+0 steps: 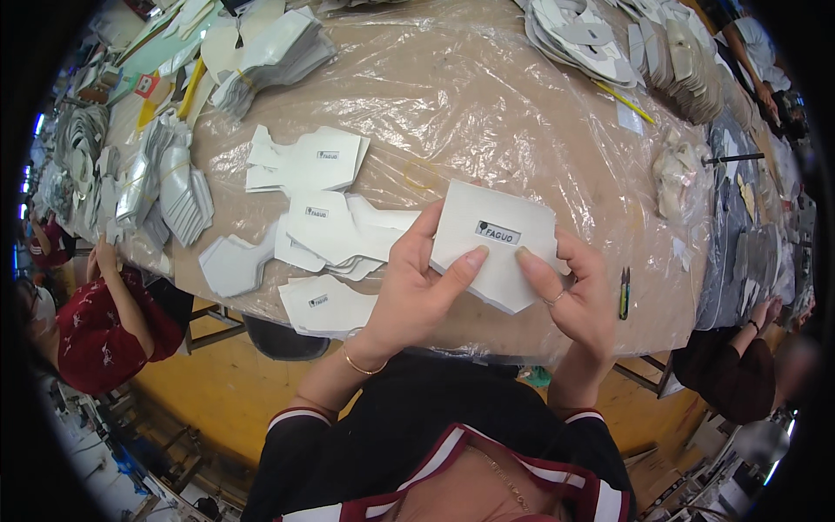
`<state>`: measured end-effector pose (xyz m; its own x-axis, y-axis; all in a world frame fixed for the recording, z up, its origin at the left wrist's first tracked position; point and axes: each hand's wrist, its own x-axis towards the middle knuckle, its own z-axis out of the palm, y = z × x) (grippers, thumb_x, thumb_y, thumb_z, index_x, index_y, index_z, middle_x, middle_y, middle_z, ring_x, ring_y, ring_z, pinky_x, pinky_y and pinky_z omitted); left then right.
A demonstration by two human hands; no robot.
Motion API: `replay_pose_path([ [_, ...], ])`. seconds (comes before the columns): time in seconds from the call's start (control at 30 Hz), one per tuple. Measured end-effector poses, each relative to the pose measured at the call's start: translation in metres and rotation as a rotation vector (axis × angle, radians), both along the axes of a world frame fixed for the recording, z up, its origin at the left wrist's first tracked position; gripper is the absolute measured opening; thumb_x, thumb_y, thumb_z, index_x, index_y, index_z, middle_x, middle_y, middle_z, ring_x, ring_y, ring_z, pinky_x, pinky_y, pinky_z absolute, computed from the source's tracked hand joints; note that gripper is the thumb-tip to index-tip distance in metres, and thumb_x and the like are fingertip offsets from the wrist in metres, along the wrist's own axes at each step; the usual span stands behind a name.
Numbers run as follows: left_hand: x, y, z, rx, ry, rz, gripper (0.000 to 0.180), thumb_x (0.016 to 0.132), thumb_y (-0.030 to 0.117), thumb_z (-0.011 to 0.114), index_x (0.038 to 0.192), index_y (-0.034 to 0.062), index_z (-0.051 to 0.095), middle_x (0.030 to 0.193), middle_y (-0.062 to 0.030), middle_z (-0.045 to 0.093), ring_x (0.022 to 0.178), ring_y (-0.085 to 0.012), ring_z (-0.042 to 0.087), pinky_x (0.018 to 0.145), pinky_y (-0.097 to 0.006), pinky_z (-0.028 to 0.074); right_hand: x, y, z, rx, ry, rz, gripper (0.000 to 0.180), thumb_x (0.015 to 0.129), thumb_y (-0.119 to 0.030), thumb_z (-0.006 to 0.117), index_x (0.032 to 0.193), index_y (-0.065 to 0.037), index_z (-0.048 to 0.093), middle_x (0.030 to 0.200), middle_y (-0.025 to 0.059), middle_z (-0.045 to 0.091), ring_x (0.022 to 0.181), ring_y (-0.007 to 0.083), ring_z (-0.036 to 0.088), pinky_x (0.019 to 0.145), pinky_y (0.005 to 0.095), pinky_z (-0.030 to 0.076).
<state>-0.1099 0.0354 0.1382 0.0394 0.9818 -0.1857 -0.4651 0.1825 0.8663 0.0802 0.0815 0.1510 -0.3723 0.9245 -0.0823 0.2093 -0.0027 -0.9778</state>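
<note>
Both hands hold a small stack of white leather-like cut panels (500, 204) above the table's near edge. The top panel bears a small grey printed label. My left hand (416, 291) grips the stack at its left side, thumb on the face just under the label. On the opposite side my right hand (581, 291) holds the edge, its thumb also pressed on the face. The fingers behind the stack are partly hidden. Left of my left hand lie more labelled white panels: an upper pile (300, 161), a middle pile (335, 230) and a lower pile (326, 304).
Plastic film covers the brown table (435, 96). A pile of plain white pieces (235, 265) lies at left. Bundled pieces (165, 183) stand beyond it, others (583, 39) at the far right. A pen (624, 294) lies right of my hand. People work at both sides.
</note>
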Motion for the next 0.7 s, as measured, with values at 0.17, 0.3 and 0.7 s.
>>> replay_pose_path([
  [0.17, 0.007, -0.007, 0.0, -0.012, -0.031, 0.014, 0.043, 0.096, 0.004, 0.06, 0.135, -0.0058, 0.045, 0.119, -0.011, 0.063, 0.111, -0.0125, 0.058, 0.096, -0.028, 0.047, 0.004, -0.01, -0.004, 0.103, -0.056, -0.028, 0.017, 0.088, -0.013, 0.071, 0.084, 0.003, 0.066, 0.071, 0.0101, 0.057, 0.064, 0.0214, 0.05, 0.064, 0.0335, 0.038],
  [0.3, 0.012, -0.012, -0.003, -0.049, -0.039, 0.004, 0.041, 0.096, 0.004, 0.06, 0.134, -0.0058, 0.047, 0.118, -0.011, 0.064, 0.109, -0.0121, 0.059, 0.095, -0.028, 0.048, 0.009, -0.018, -0.005, 0.116, -0.09, -0.061, 0.018, 0.088, -0.015, 0.072, 0.083, 0.002, 0.066, 0.071, 0.0098, 0.058, 0.064, 0.0231, 0.049, 0.067, 0.0345, 0.037],
  [0.7, 0.022, -0.021, -0.012, -0.104, -0.069, 0.016, 0.036, 0.097, 0.002, 0.059, 0.131, -0.0057, 0.05, 0.115, -0.0103, 0.066, 0.105, -0.0111, 0.062, 0.091, -0.027, 0.05, 0.014, -0.03, -0.016, 0.005, -0.057, -0.107, 0.021, 0.087, -0.014, 0.071, 0.081, 0.005, 0.064, 0.069, 0.0109, 0.06, 0.063, 0.0197, 0.056, 0.061, 0.0321, 0.041],
])
